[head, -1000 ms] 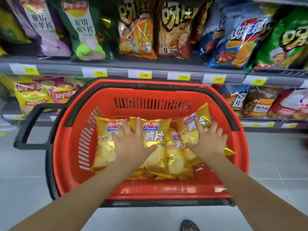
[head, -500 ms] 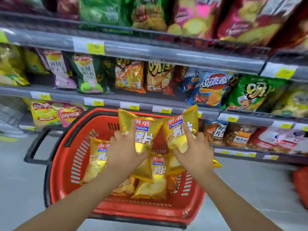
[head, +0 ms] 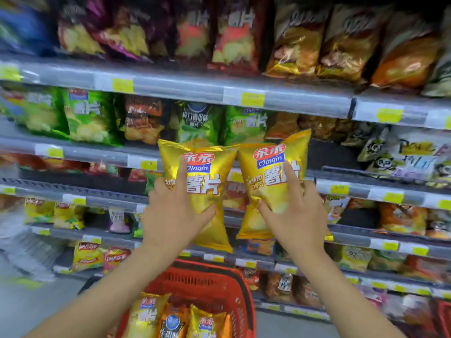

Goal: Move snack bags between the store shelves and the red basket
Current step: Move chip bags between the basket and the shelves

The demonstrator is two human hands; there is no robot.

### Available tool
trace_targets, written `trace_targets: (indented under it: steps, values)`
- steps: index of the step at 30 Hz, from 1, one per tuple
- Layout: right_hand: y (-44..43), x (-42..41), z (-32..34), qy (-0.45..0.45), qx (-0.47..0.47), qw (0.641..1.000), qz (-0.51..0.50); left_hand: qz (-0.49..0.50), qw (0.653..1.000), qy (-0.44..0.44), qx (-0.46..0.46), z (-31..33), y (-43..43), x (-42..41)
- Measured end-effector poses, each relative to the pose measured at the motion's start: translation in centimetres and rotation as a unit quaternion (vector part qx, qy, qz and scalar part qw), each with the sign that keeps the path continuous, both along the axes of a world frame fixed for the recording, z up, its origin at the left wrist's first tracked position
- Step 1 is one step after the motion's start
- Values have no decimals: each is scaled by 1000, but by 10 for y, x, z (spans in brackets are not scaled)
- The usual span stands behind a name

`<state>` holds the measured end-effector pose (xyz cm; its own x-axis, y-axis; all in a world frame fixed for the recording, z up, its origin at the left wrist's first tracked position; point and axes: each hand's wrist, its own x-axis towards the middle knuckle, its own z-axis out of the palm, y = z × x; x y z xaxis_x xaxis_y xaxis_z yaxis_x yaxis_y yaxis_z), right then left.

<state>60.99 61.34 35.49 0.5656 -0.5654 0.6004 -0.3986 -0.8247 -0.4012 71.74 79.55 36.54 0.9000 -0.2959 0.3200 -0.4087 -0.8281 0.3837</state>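
Two gold potato-chip bags sit at the centre of the frame, raised in front of the shelves. The left gold bag [head: 203, 189] is pinched in the left hand [head: 174, 215], forefinger up its face and thumb under its lower part. The right gold bag [head: 273, 181] is pinched the same way in the right hand [head: 296, 215]. Their top corners touch or nearly so.

Below them, at the bottom centre, the red basket [head: 234, 289] holds at least three more bags [head: 175, 318], gold and orange, so unloading looks only partly done.

Behind the raised bags, right of centre, a dark gap on the shelf [head: 329, 152] beside the green bags [head: 197, 123] looks like the likely spot for this pair, though that is a guess. These two are yet to be shelved, and the basket's bags remain after them.
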Motion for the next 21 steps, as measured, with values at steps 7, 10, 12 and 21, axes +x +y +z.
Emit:
trace_targets:
  steps: [7, 10, 12, 21]
  values:
    - [-14, -10, 147, -103, -72, 992, 10, 10, 993, -102, -65, 148, -5, -13]
    - [-16, -12, 195, -154, -86, 984, 17, 6, 984, -147, -100, 197, -2, -16]
    - [-18, -13, 225, -174, -93, 980, 25, 6, 978, -176, -111, 227, 0, -14]
    - [-29, 8, 328, -232, -44, 972, 17, 11, 965, -233, -118, 332, -12, 19]
